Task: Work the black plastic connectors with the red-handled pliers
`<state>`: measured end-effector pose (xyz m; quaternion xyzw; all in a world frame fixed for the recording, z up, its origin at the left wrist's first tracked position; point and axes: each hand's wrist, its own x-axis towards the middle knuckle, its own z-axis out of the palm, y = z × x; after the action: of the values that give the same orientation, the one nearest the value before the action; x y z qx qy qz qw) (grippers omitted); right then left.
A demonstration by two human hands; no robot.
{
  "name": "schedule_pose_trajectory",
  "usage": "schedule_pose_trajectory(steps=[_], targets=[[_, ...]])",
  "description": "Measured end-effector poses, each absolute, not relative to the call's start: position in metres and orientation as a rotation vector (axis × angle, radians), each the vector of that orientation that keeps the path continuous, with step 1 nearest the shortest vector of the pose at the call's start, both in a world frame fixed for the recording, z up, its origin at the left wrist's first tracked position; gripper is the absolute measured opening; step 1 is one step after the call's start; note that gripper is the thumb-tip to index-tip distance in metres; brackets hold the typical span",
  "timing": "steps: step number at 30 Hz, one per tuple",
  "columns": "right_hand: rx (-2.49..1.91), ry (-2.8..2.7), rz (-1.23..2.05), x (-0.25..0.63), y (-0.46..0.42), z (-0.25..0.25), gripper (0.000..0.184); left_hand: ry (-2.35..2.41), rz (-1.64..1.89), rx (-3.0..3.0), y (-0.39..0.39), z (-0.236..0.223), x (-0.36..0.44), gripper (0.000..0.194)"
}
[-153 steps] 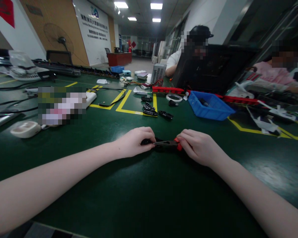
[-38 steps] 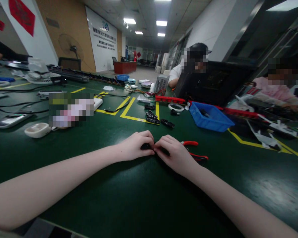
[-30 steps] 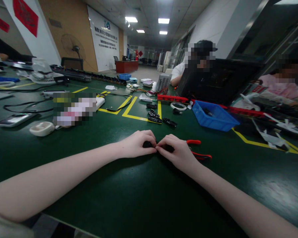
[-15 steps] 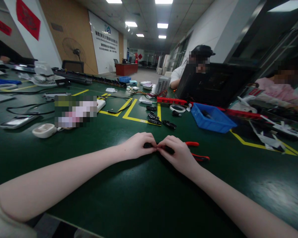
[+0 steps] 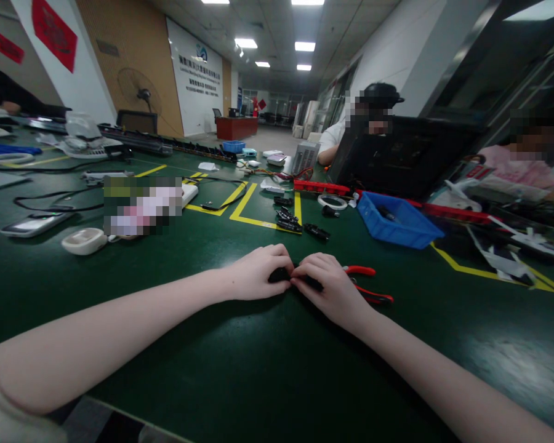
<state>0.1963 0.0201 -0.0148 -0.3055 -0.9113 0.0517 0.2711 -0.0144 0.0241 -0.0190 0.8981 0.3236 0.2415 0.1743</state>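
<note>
My left hand (image 5: pixel 263 271) and my right hand (image 5: pixel 327 284) meet over the green table, with thumbs and fingers pinched tip to tip. Something small and dark shows in the hollow of each hand, but the fingers cover most of it and I cannot make out its kind. Just right of my right hand lie pliers with red handles (image 5: pixel 362 270), their jaws hidden behind the hand. Beyond my hands sit a black connector-like piece (image 5: pixel 316 232) and a small pile of similar black parts (image 5: pixel 288 219).
A blue bin (image 5: pixel 399 224) with dark items stands right of the black parts, near a coiled white cable (image 5: pixel 332 202). Far left lie a phone-like device (image 5: pixel 37 223) and a cream case (image 5: pixel 84 241). A large black panel (image 5: pixel 406 154) leans before a co-worker.
My hands stay pinched together with only a slight shift of the fingers. The pliers and the rest of the view sit a little further right, as if the camera turned slightly.
</note>
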Motion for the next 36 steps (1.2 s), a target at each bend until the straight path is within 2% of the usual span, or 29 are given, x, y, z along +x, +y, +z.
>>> schedule_pose_trajectory(steps=[7, 12, 18, 26, 30, 36], targets=[[-0.74, -2.507, -0.056, 0.195, 0.017, -0.016, 0.011, 0.821, 0.512, 2.492, 0.027, -0.009, -0.022, 0.02], [-0.698, -2.445, -0.14, 0.196, 0.014, -0.015, 0.012, 0.848, 0.543, 2.455, 0.02, -0.007, -0.02, 0.028], [-0.631, -2.294, -0.051, 0.203, 0.0, 0.001, 0.008, 0.758, 0.769, 2.52, 0.006, 0.002, -0.016, 0.017], [-0.565, -2.278, -0.068, 0.201, -0.033, 0.035, 0.016, 0.449, 1.248, 2.516, -0.007, 0.0, -0.014, 0.038], [-0.551, -2.322, -0.202, 0.202, -0.043, 0.046, 0.018, 0.327, 1.394, 2.47, -0.009, -0.005, -0.012, 0.041], [-0.507, -2.353, -0.206, 0.204, -0.05, 0.049, 0.015, 0.215, 1.454, 2.395, -0.015, -0.005, -0.007, 0.039]])
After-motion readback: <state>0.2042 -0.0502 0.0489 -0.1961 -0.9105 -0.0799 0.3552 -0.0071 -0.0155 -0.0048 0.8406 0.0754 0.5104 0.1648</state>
